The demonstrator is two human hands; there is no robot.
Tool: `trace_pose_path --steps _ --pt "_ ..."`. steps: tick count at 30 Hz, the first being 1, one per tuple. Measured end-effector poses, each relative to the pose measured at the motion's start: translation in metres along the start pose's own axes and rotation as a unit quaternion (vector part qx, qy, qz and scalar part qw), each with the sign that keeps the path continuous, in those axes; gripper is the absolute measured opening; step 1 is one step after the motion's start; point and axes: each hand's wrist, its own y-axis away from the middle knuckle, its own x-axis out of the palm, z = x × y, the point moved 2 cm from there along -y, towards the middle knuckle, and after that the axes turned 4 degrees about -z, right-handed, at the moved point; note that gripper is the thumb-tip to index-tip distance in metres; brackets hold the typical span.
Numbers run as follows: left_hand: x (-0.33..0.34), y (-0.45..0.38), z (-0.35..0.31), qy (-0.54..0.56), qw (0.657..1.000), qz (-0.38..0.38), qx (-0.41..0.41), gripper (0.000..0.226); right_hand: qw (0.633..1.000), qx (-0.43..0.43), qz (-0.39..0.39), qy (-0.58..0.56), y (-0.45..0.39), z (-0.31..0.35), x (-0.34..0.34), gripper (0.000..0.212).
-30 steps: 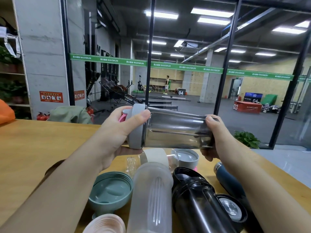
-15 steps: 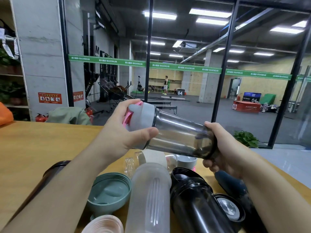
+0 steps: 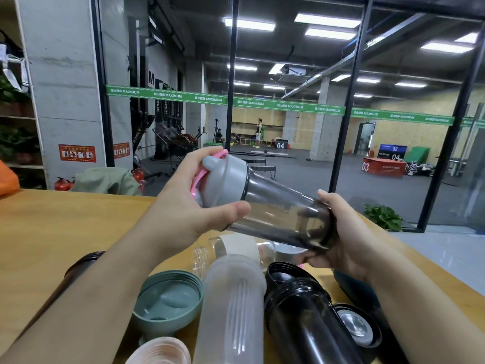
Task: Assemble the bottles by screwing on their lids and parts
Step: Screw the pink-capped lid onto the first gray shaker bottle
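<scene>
I hold a smoky transparent shaker bottle in the air above the table, tilted with its top up to the left. My left hand wraps its grey lid, which has a pink loop. My right hand grips the bottle's base. Below lie a frosted white bottle, a black bottle, a teal lid upside down, a clear bottle with a white band, a pink ribbed part and a black cap with a metal inside.
The wooden table runs left and back. A dark bottle shows behind my left forearm, and a dark blue one under my right wrist. Beyond the table's far edge stand a green-covered chair and a glass wall.
The bottle went from lying level to tilted, lid end raised and base lowered. My left hand turned around the lid. Both hands kept their hold.
</scene>
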Motion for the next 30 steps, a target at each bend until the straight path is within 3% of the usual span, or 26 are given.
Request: trace_pose_path --steps 4,8,15,21,26,30 --pt "-0.001 -0.003 0.008 0.038 0.996 -0.038 -0.076 0.079 0.989 -0.136 -0.033 -0.043 0.001 0.008 0.003 0.036" --pt "0.003 -0.003 0.008 0.086 0.985 -0.029 -0.150 0.077 0.966 -0.252 -0.048 -0.024 0.004 0.015 0.002 0.023" --pt "0.006 -0.001 0.008 0.081 0.984 -0.028 -0.160 0.087 0.950 -0.293 -0.109 0.005 0.005 0.014 0.003 0.028" --pt "0.009 -0.002 0.013 0.070 0.989 -0.036 -0.129 0.091 0.946 -0.297 -0.127 -0.008 0.006 0.015 -0.001 0.026" --pt "0.010 -0.001 0.011 0.022 0.997 -0.041 -0.058 0.083 0.978 -0.155 -0.141 -0.012 0.002 0.005 -0.002 0.036" --pt "0.007 0.000 0.010 -0.006 0.998 -0.043 -0.047 0.085 0.984 -0.107 -0.143 0.001 -0.001 0.004 0.001 0.038"
